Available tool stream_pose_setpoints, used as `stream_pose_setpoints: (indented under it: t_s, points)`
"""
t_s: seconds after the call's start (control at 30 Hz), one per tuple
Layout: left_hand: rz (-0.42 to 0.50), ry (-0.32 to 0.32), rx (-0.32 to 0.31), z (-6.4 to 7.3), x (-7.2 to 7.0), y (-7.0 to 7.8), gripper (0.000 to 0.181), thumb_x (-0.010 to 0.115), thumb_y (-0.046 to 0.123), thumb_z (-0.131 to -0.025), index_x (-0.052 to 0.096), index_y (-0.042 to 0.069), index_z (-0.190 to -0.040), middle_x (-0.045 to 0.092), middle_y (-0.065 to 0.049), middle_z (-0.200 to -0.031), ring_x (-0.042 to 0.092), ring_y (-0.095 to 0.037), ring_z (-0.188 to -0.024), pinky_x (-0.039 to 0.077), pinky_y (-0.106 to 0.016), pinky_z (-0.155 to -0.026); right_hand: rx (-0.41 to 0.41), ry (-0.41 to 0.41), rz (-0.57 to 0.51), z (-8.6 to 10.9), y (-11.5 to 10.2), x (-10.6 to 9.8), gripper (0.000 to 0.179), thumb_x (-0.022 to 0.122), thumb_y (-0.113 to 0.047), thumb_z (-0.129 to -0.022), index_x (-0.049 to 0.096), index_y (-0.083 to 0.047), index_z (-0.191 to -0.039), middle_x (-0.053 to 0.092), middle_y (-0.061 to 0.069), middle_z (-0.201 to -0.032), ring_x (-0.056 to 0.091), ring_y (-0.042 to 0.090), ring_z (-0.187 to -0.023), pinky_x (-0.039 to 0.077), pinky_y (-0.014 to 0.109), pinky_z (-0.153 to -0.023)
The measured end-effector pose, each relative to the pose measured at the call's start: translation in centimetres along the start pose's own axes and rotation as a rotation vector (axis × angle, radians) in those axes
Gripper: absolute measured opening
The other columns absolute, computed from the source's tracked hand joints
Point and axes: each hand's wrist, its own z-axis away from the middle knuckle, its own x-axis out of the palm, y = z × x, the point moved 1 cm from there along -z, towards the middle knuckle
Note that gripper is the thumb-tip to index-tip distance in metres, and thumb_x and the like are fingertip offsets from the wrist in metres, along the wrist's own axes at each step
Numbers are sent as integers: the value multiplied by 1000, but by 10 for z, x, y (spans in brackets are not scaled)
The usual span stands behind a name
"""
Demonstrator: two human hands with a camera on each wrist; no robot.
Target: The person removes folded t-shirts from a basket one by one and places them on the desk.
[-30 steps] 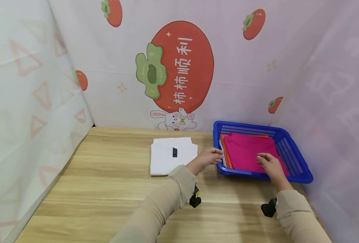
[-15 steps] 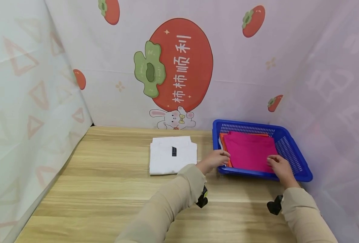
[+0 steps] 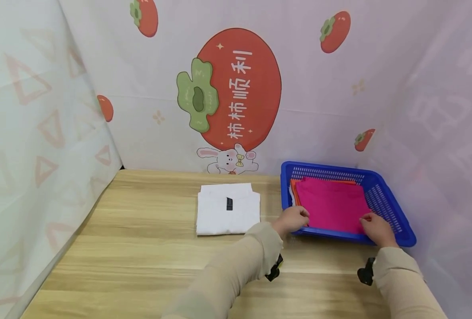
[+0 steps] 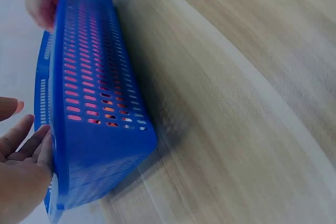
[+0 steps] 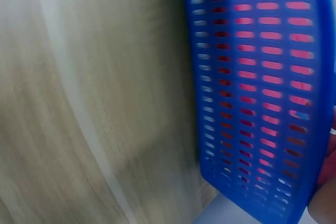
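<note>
In the head view, a folded white garment lies on the table; the pink cloth is inside the blue basket, not yet out. The left wrist view shows the left hand with thumb and fingers apart; in the right wrist view, the right hand seemingly pinches the cloth.

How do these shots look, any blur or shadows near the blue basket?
Head view: bright, white cloth fairly crisp, its black label too small to read; left wrist: dimmer, bluish, soft shadow beside the blue basket; right wrist: blurry, table grain smeared, dark shadow along the basket.
</note>
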Motion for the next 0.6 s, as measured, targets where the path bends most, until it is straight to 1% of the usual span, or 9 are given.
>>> stream_pose_setpoints:
  t_s: [0.13,0.2,0.27,0.37,0.43,0.5,0.6]
  points:
    - [-110,-29,26,-4,5,5,25,54,12,-80,60,5,-104,59,4,-92,51,-5,-80,41,-18,-68,-7,-107,112,-3,1,2,44,37,-27,-88,45,11,-109,46,32,-106,46,43,-88,39,49,-67]
    - [-137,-29,26,-7,8,6,26,54,13,-80,60,6,-104,59,4,-93,52,-5,-81,41,-18,-68,-6,-134,135,-3,3,0,45,38,-27,-88,44,12,-110,44,34,-107,46,45,-89,39,50,-67]
    - [-157,-14,30,-10,12,6,24,55,14,-80,61,7,-102,60,4,-93,52,-5,-82,41,-18,-68,2,-146,144,-4,5,-2,45,38,-25,-87,44,14,-108,45,35,-105,46,44,-87,39,50,-67]
    - [-146,11,26,-16,19,6,21,56,16,-80,62,8,-98,60,5,-91,53,-5,-81,41,-17,-67,4,-142,156,-6,9,-6,42,38,-23,-86,46,15,-103,48,33,-98,49,39,-79,39,47,-65]
    - [-125,23,13,-19,22,6,18,58,18,-80,63,9,-95,60,5,-89,53,-5,-80,41,-18,-67,22,-141,157,-7,12,-7,41,37,-22,-85,46,14,-100,49,31,-94,49,35,-75,39,45,-62]
    - [-110,31,-4,-22,24,5,17,58,19,-80,63,9,-93,59,5,-87,53,-5,-78,41,-18,-66,56,-144,156,-6,13,-6,44,35,-23,-83,44,15,-104,47,33,-99,49,37,-78,40,45,-63]
    - [-104,36,-15,-24,24,3,16,59,20,-80,63,10,-92,59,5,-85,53,-6,-77,42,-19,-67,145,-143,147,-3,14,-4,50,33,-25,-82,40,16,-111,43,36,-105,48,39,-81,40,46,-63]
